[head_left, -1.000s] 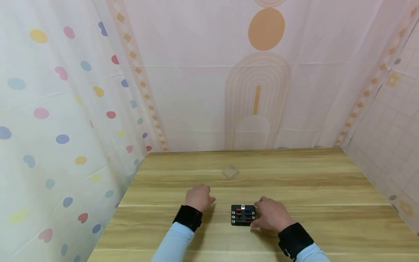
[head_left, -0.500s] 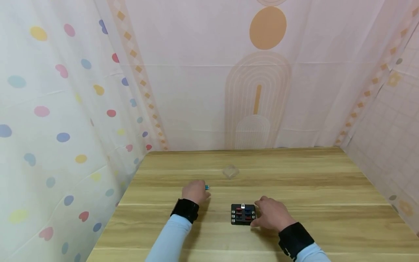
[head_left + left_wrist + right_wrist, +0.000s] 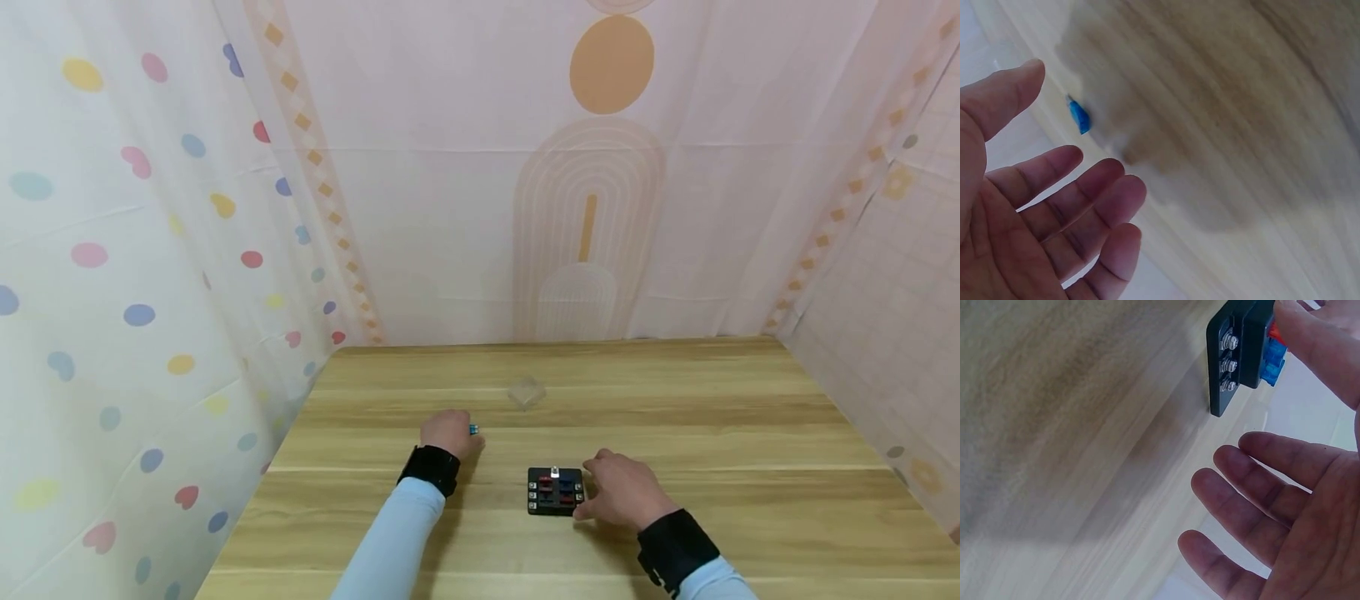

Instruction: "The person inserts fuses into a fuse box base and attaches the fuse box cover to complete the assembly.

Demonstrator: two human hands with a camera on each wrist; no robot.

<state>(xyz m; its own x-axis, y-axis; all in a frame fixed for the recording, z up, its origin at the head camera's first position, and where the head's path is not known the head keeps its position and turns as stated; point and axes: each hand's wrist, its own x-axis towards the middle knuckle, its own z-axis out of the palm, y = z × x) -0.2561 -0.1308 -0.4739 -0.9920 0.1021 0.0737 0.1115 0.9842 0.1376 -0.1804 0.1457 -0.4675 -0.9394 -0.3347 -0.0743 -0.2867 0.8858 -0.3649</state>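
Note:
A small blue blade fuse lies on the table, in the gap between the thumb and index fingertip of my left hand. That hand's fingers are spread and relaxed, with nothing in them. In the head view only part of the fuse shows past the hand. To the right sits a black fuse box with red and blue fuses and metal screw terminals. My right hand is at the box's right edge, fingers relaxed. In the right wrist view its thumb overlaps the box's fuses, while its other fingers extend below the box.
A clear, square transparent piece lies farther back on the wood-grain table. Patterned curtains hang along the table's back and both sides.
My left hand has moved slightly left and away from me over the second, and the blue fuse now shows beside its fingers. The right hand stays at the fuse box.

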